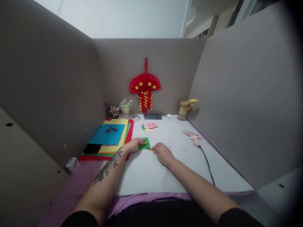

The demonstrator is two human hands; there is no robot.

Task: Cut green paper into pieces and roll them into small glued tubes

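Observation:
My left hand [133, 145] holds a small green piece of paper [147, 142] against the white tabletop, its fingers lying across the left part. Just to the right, my right hand [163, 153] rests on the table with its fingers curled together. A thin dark-and-yellow item [151, 149] pokes out by its fingertips, beside the lower edge of the green paper. What kind of item it is, I cannot make out. Beyond the hands lie several pink rolled paper tubes [151, 125] with yellow ends and a small teal object [143, 127].
Stacked coloured paper [113, 135] with red-handled scissors [111, 129] on top lies left. A pink glue gun [194, 137] and its cord [208, 164] are right. Tape rolls [135, 117], a pen holder [114, 112] and cups [183, 110] stand behind, below a red paper fan decoration [145, 83].

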